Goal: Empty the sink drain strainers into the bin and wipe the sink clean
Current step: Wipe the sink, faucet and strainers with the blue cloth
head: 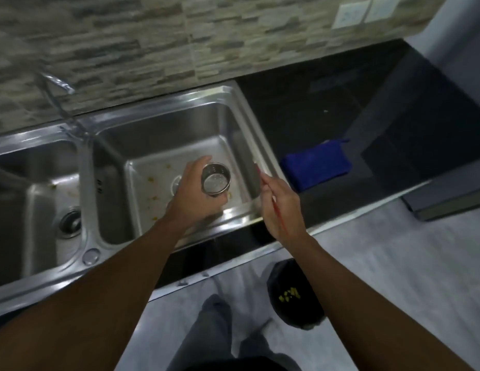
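While the left hand [192,192] grips an emptied strainer [216,179] above the right basin [164,145] at centre frame, the right hand [283,207] pinches a thin red stick; scraps [151,179], the lower-left strainer [70,222] and wiping remain.

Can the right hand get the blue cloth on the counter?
Probably yes. The blue cloth lies in the open on the black counter, just beyond the right hand, with nothing between them. But that hand seems to hold a thin red stick already.
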Demonstrator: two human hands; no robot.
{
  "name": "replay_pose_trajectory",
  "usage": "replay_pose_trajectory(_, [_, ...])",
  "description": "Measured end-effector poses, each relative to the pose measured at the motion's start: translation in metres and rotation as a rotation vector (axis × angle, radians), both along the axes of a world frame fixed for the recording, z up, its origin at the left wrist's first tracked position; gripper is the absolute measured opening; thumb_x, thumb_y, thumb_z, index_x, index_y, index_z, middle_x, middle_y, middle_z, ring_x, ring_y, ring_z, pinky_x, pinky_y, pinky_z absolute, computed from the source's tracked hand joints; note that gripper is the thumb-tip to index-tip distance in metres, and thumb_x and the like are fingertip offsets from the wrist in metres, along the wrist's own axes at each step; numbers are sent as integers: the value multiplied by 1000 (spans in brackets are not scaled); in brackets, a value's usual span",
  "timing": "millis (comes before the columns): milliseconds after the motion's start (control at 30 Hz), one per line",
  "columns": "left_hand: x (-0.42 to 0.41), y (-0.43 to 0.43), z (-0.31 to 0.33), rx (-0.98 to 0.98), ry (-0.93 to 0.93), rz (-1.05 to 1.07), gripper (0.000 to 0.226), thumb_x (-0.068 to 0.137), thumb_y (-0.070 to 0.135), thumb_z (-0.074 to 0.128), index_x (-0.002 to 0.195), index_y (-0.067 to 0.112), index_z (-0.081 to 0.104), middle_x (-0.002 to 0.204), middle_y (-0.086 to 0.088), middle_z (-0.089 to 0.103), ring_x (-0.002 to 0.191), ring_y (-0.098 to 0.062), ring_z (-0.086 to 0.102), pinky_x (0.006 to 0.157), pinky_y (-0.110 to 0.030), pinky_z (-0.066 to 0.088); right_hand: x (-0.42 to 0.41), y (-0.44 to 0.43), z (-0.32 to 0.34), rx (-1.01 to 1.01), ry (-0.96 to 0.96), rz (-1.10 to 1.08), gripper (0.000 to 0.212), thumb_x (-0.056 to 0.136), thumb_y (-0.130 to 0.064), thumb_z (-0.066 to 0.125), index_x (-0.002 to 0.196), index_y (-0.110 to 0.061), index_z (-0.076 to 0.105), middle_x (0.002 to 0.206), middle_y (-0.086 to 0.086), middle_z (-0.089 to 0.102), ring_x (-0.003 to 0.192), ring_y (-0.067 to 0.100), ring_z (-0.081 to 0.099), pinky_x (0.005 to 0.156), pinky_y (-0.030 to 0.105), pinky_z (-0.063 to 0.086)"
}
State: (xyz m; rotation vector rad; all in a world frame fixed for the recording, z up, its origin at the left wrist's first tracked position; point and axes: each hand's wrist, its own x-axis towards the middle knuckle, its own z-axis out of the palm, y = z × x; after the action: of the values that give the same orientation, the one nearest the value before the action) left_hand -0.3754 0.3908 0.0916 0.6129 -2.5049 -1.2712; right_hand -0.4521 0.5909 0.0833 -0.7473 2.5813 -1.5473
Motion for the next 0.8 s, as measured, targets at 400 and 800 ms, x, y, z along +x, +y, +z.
replay_pose_trajectory(400, [-3, -98, -96, 41, -319, -119, 79, 65, 21, 88, 136, 17, 52, 143, -3, 47, 131, -24, 49, 109, -37, 43, -25, -63, -79, 520, -6, 159, 46, 106, -31, 36, 150, -19, 41, 125, 10, 64, 104, 19, 63, 92, 20, 42])
replay_pose_trajectory(800, [-53, -92, -174, -29, -550, -176, 95, 67, 32, 92, 146, 17, 42, 148, -8, 40, 136, -31, 43, 110, -37, 38, -21, -74, -62, 690, 28, 195, 36, 104, -23, 46, 136, -15, 59, 104, 2, 73, 90, 12, 66, 84, 25, 49])
